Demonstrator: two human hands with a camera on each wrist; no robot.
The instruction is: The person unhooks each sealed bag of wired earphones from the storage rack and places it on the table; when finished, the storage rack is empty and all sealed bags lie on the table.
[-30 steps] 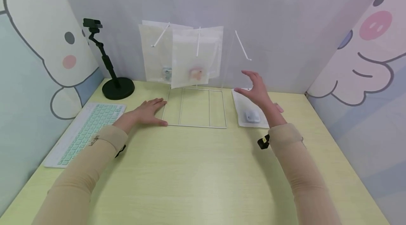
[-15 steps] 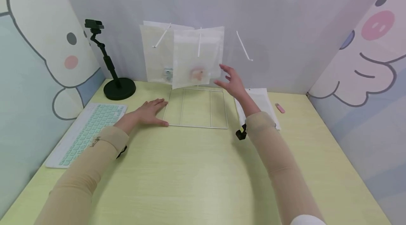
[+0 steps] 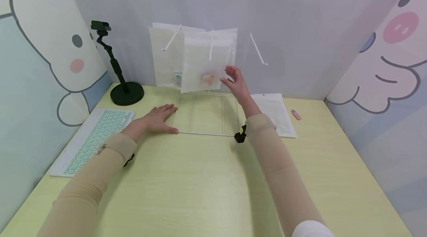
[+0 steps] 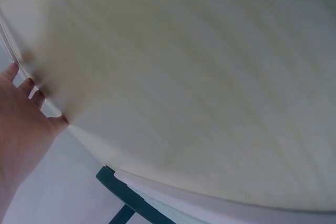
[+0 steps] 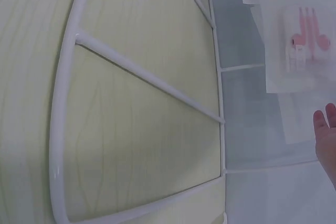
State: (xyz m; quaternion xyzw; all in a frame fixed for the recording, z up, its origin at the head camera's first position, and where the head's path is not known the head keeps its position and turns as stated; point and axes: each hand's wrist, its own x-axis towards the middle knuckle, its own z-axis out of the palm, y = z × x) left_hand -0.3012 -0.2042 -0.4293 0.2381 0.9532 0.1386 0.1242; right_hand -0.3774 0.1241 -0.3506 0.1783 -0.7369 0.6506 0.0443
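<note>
A white wire rack stands on the table, its base (image 3: 207,134) flat and its hooks (image 3: 255,48) pointing forward. From the middle hook hangs a white translucent bag (image 3: 203,59); pink earphones (image 5: 310,38) show through it. Behind and to the left, another such bag (image 3: 164,62) hangs with a small pale blue item inside. My left hand (image 3: 157,119) lies spread on the table, its fingertips at the left side of the rack's base. My right hand (image 3: 236,84) is raised by the right edge of the front bag, fingers loosely curved; contact cannot be told.
Right of the rack lies a white bag (image 3: 271,112), partly behind my right forearm. Farther right is a small pink object (image 3: 295,114). A keyboard (image 3: 95,142) and a black stand (image 3: 126,93) are on the left. A wall runs close behind the rack.
My right hand has moved left from above the bag on the table, past the right hook, to the front hanging bag. The left hand has stayed at the rack's base.
</note>
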